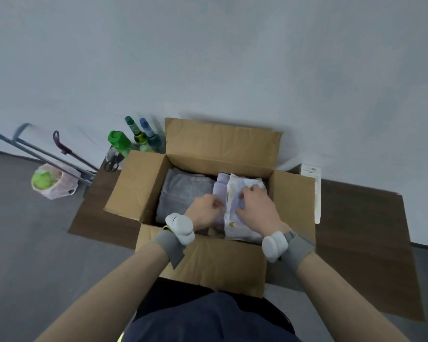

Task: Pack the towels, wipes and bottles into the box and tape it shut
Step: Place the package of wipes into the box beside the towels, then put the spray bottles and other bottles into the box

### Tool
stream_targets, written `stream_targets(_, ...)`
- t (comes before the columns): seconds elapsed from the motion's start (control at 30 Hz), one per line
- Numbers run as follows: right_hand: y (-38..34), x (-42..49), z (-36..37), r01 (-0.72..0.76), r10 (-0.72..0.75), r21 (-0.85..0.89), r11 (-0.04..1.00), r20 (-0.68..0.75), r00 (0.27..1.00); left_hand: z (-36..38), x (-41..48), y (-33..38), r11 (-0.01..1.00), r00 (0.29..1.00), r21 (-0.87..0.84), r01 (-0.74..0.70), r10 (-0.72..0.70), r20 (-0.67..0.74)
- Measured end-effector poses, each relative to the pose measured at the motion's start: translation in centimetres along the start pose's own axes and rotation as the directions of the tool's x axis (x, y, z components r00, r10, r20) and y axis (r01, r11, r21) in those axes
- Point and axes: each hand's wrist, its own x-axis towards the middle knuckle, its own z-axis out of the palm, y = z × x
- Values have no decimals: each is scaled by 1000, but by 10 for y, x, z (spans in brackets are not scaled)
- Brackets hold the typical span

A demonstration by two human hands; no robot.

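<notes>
An open cardboard box (215, 262) stands on a dark table, all flaps up. Inside, a folded grey towel (181, 191) lies on the left and a pale lilac towel (220, 186) beside it. A white wipes pack (242, 225) lies on the right side of the box. Both hands are down inside the box: my left hand (204, 213) has its fingers curled at the pack's left edge, and my right hand (257, 208) presses on top of the pack. Behind the box's left flap stand three bottles: a green-capped bottle (120, 141), a green glass bottle (136, 132) and a blue bottle (150, 134).
Scissors (113, 161) lie at the table's back left corner near the bottles. A white flat packet (315, 191) lies against the right flap. On the floor at left, a bin lined with a bag (56, 181) and metal poles lean by the wall.
</notes>
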Motion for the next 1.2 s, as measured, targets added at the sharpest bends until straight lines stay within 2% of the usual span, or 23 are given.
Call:
stream_targets(0.13, -12, 8, 6, 21, -22, -43, 999, -19, 1000, -14, 4, -13, 1000, 999, 11, 1, -1, -48)
stream_targets(0.3, -26, 17, 21, -21, 22, -240, 971, 0, 1000, -25, 9, -39, 998, 997, 17, -60, 61, -50)
stream_targets(0.43, -43, 26, 25, -102, 107, -299, 949, 1, 994, -43, 14, -58, 991, 988, 15, -133, 134, -72)
stream_targets(0.63, -88, 47, 31, -255, 264, -409, 876, -35, 964, -66, 24, -90, 973, 974, -64, -223, 225, 17)
stream_targets(0.7, -102, 51, 31, -275, 283, -377, 884, -36, 958, -72, 24, -100, 960, 962, -93, -266, 270, 37)
stream_targets(0.8, -126, 50, 38, -226, 233, -300, 927, -13, 972, -83, 22, -111, 929, 940, -160, -333, 341, 24)
stream_targets(0.93, -157, 47, 51, -155, 162, -70, 985, 94, 982, -102, 17, -123, 872, 917, -284, -400, 377, -132)
stream_targets(1.0, -166, 48, 58, -131, 135, -42, 991, 134, 982, -113, 15, -129, 862, 919, -326, -388, 335, -209)
stream_targets(1.2, -159, 51, 73, -189, 175, 60, 980, 185, 967, -146, 5, -156, 847, 889, -424, -322, 116, -443)
